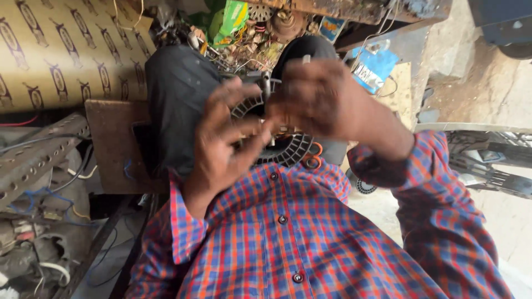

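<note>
Close to my chest I hold a round black motor housing (288,149) with slotted ribs, copper windings showing inside it and a short metal shaft (266,86) sticking up. My left hand (221,141) grips its left side, fingers curled over the ribbed rim. At the top right of the housing my right hand (327,99) is blurred, its fingers closed on the housing beside the shaft. My red and blue checked shirt (288,238) fills the lower part of the view. Most of the housing is hidden behind my hands.
A dark bulky casing (177,94) lies behind my left hand on a wooden board (111,144). Patterned cardboard (61,50) stands at the top left. A perforated metal angle (39,155) and loose wires lie left. Small parts, a green packet (233,19) and a blue packet (377,63) clutter the top.
</note>
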`<action>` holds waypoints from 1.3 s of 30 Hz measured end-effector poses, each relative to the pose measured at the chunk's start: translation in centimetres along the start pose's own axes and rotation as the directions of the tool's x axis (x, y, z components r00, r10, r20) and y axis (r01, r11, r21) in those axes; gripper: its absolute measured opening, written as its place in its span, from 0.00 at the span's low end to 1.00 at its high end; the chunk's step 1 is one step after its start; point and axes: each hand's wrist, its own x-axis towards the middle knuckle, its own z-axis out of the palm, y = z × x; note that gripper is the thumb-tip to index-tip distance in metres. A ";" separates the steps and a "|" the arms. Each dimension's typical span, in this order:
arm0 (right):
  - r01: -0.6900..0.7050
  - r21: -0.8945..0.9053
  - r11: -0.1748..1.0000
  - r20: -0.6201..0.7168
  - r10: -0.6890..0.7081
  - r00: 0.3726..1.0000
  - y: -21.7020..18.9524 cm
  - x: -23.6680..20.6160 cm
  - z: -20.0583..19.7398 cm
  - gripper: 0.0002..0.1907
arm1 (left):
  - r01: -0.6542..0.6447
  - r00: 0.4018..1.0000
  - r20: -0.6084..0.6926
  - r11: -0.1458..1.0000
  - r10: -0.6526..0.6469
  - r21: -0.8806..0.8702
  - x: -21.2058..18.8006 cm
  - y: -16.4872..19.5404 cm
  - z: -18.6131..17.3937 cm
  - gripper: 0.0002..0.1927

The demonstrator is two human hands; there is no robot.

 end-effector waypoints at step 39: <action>-0.240 0.130 0.962 0.362 0.179 0.915 -2.8 -6.8 -0.7 0.09 | -0.230 0.956 0.217 0.965 0.199 0.129 -0.8 2.5 0.2 0.11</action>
